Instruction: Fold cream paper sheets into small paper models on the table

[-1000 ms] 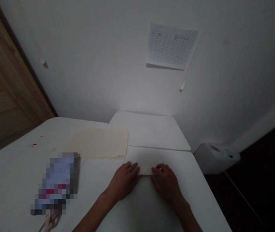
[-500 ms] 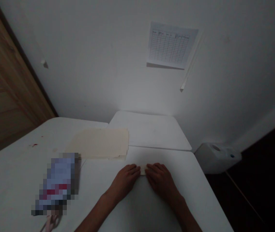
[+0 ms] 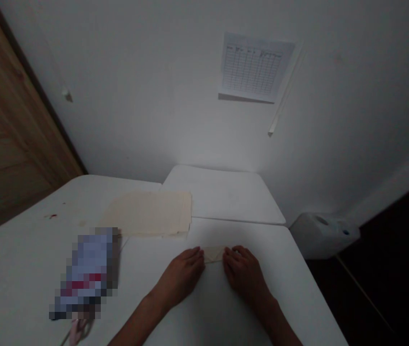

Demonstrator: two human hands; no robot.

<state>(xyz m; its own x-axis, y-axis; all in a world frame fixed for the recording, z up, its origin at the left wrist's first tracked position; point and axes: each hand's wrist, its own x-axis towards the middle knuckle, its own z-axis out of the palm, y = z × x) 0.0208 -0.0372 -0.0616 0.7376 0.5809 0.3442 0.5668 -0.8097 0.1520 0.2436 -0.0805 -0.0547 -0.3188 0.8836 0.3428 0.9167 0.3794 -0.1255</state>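
Hands have drawn slightly apart since half a second ago, when the fingertips nearly met and only a sliver of paper showed between them; a wider strip now lies bare. Seen from the head camera, the left hand [image 3: 182, 275] and the right hand [image 3: 243, 273] rest palm down on the white surface [image 3: 20, 274], fingers pointing away from the person. The paper [image 3: 213, 253], a small cream folded piece, lies flat on the surface between the two sets of fingertips, toward the far right part of the tabletop, and each hand presses on one end of it. Neither grip is closed around anything: the fingers of both hands lie stretched out and flat, bearing down on the paper's ends rather than pinching it. A cream stack [image 3: 150, 213] of sheets lies just beyond the left hand, near the far edge, apart from the paper. A pixelated item [image 3: 85, 271] sits well to the left of the left forearm, with pink-handled scissors [image 3: 78, 331] at the near edge just below it. A red spot [image 3: 51, 216] marks the surface at far left. A second white tabletop [image 3: 226, 194] abuts the far side, against the wall. A printed sheet [image 3: 254, 67] with a grid hangs on the wall above. A wooden door [image 3: 6, 144] stands at left, and a white box [image 3: 321, 233] sits low at right in dim light.
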